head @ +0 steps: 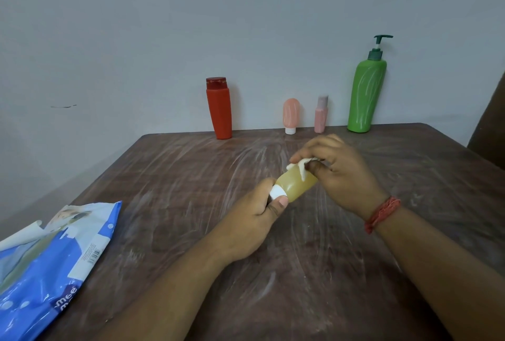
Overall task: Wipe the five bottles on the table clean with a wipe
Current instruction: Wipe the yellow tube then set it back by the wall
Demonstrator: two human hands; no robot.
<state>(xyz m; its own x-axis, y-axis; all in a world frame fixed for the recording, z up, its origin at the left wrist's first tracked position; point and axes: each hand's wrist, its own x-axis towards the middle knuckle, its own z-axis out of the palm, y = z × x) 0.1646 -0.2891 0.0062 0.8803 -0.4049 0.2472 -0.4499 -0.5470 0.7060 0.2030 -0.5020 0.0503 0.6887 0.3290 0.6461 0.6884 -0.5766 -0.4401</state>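
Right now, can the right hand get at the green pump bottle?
Probably not yet: the right hand is pressing a wipe on the yellow bottle. Otherwise the path to the green pump bottle looks clear.

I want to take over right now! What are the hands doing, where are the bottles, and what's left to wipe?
Left hand: grips the yellow bottle at its white cap end, held above the table.
Right hand: pinches the white wipe against the bottle's other end.
Along the back edge stand the red bottle, peach tube, pink bottle and green pump bottle.
The blue wipes pack lies at the front left.
Done: the yellow bottle is mid-wipe; whether the others are clean cannot be told.
Left: finish it, set it down, check the other four.
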